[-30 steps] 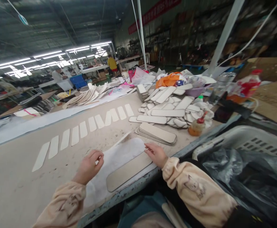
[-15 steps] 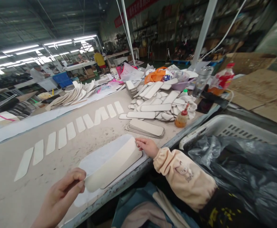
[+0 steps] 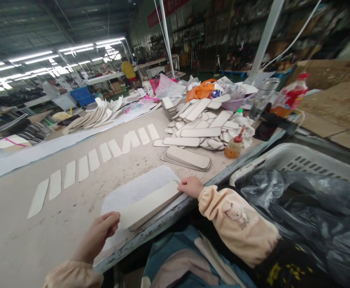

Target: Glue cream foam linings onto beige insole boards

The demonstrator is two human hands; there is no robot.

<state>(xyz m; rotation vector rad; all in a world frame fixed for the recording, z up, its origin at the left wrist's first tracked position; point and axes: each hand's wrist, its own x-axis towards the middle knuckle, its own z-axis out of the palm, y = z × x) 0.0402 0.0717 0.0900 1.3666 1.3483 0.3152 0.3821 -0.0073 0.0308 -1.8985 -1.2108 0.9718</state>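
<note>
My left hand [image 3: 101, 230] pinches the left end of a long cream strip [image 3: 154, 202] with rounded corners, thumb and fingers closed. At the strip's right end, my right hand [image 3: 191, 187] has its fingertips closed on the corner. The strip is tilted along the table's front edge, over a grey-beige board [image 3: 139, 227] that shows beneath its near side. Under both lies a white rounded sheet [image 3: 142, 182]. Just beyond my right hand is a small stack of oblong boards [image 3: 188, 157].
Several pale strips [image 3: 70, 174] lie in a slanted row across the table [image 3: 73, 224]. A pile of oblong pieces [image 3: 199, 128] and a red-capped glue bottle [image 3: 235, 146] stand at the back right. A plastic basket [image 3: 283, 154] with a dark bag [image 3: 301, 204] is at my right.
Both hands have brought the cream strip nearer the table's front edge, uncovering more of the white sheet behind it. My left hand has shifted right. The view has turned slightly.
</note>
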